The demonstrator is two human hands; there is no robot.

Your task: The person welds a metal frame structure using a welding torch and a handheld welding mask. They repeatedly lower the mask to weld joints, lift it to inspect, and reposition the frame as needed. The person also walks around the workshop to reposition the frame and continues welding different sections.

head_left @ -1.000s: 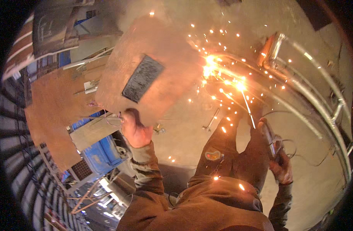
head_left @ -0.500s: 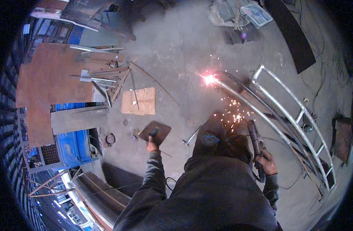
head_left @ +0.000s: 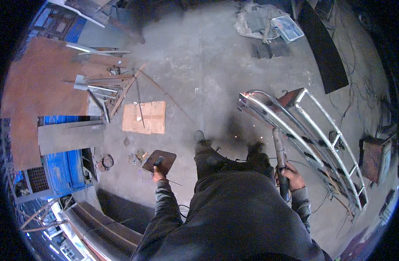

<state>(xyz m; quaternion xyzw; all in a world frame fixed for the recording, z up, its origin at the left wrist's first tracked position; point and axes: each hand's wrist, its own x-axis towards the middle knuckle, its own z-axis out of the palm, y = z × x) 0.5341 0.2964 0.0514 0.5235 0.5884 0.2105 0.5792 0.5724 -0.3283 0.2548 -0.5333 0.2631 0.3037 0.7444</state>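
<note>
My left hand (head_left: 158, 175) is closed round the handle of a dark, square hand shield (head_left: 166, 161) at lower centre, with a thin rod poking out beside it. My right hand (head_left: 294, 178) grips a long, cylindrical welding tool handle (head_left: 278, 145), held upright beside my right leg, with a cable trailing. To its right a curved silver tubular metal frame (head_left: 337, 141) with rungs lies on the concrete floor (head_left: 199, 74); its upper left end (head_left: 246, 96) shows a small red glow and a few sparks are near my feet.
Rusty sheets (head_left: 42, 74), a blue metal body (head_left: 62, 174) and loose bars (head_left: 108, 87) lie left. Cardboard (head_left: 143, 117) is on the floor. A plastic tray (head_left: 287, 29), a long black panel (head_left: 325, 61), cables and a box-like machine (head_left: 378, 161) sit right.
The bright burst of sparks has died down to a faint glow. My left hand with the shield has moved down from near my face and sits lower left; the view has widened.
</note>
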